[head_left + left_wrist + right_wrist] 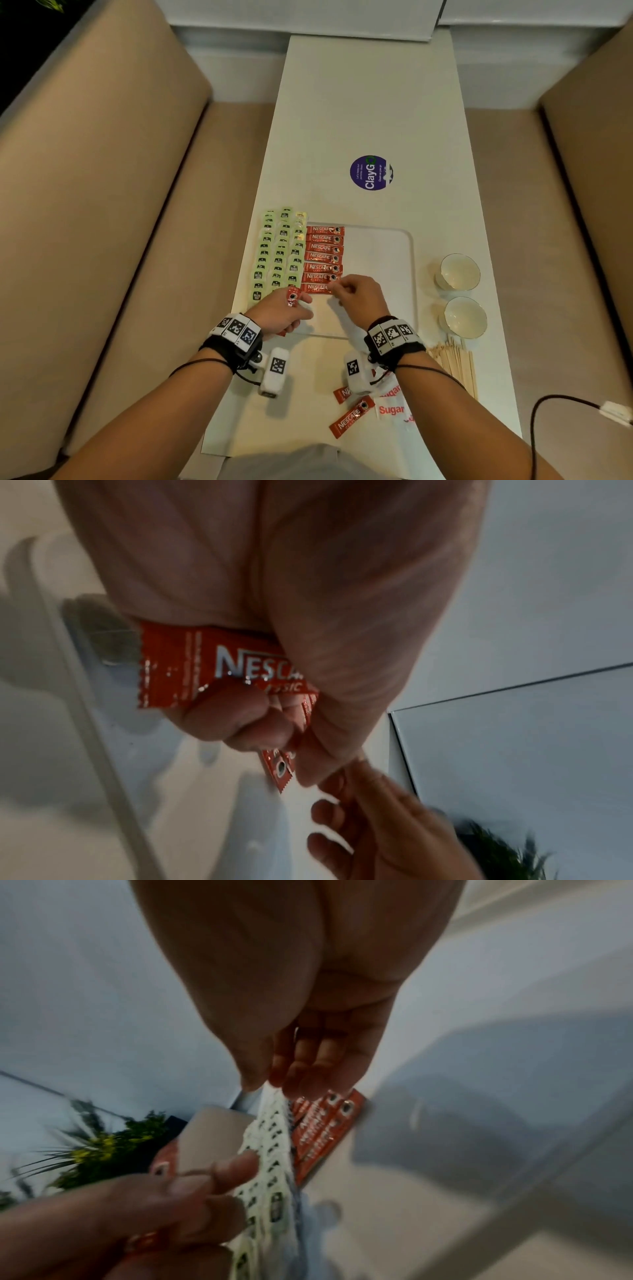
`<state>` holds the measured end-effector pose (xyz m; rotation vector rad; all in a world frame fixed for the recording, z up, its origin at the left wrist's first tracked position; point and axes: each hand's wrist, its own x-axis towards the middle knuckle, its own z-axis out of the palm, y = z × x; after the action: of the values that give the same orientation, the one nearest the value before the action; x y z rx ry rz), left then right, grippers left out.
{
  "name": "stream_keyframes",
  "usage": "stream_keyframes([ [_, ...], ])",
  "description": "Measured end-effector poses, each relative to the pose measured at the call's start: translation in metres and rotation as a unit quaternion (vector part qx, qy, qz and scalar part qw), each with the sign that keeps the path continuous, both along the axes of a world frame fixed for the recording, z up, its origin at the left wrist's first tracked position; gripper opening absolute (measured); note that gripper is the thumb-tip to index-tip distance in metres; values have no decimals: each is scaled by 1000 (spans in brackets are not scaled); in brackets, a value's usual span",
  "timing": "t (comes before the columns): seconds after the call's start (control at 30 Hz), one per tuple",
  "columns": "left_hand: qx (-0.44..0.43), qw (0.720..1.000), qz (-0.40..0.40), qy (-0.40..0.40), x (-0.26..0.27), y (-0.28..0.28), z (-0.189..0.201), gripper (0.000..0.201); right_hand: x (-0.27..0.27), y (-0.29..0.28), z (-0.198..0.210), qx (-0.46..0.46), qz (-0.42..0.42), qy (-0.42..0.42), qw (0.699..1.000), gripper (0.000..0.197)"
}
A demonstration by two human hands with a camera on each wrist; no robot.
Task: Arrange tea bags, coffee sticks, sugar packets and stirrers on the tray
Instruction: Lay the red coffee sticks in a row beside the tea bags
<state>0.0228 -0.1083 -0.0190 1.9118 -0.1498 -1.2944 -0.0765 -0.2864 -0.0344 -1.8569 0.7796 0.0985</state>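
Note:
A white tray (380,260) lies mid-table. Down its left side runs a column of red Nescafe coffee sticks (323,257) (318,1129). Rows of green tea bags (277,253) (270,1150) lie on the table just left of the tray. My left hand (298,305) (274,723) hovers over the tray's near left corner and grips a few more coffee sticks (293,296) (219,666). My right hand (337,287) (274,1085) reaches over the tray, its nearly straight fingertips touching the right end of the nearest stick in the column (317,288).
Two white bowls (459,272) (466,317) stand right of the tray. Wooden stirrers (459,366), sugar packets (392,407) and loose coffee sticks (349,419) lie near the front edge. A purple sticker (371,172) sits farther back. Beige seats flank the table; a cable (548,404) hangs right.

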Motion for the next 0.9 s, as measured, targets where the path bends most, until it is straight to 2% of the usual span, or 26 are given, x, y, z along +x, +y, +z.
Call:
stream_keyframes([
  [0.13, -37, 994, -105, -12, -7, -7, 10, 36, 4, 6, 30, 37, 116, -65, 990, 12],
  [0.27, -61, 980, -184, -42, -11, -11, 21, 34, 7, 7, 40, 27, 195, -64, 978, 11],
  [0.4, -78, 982, -170, -41, -11, -10, 23, 34, 2, 3, 37, 29, 163, -58, 984, 11],
  [0.57, -74, 991, -84, -75, -8, 0, 15, 7, -9, -5, 26, 39, 50, -41, 997, 10],
  [0.63, -67, 992, -57, -94, -7, 3, 14, 12, -14, -7, 23, 48, 26, -39, 998, 10],
  [0.9, -31, 989, -51, -138, -14, 4, 11, 11, -29, 0, 10, 76, 34, -20, 996, 8],
])
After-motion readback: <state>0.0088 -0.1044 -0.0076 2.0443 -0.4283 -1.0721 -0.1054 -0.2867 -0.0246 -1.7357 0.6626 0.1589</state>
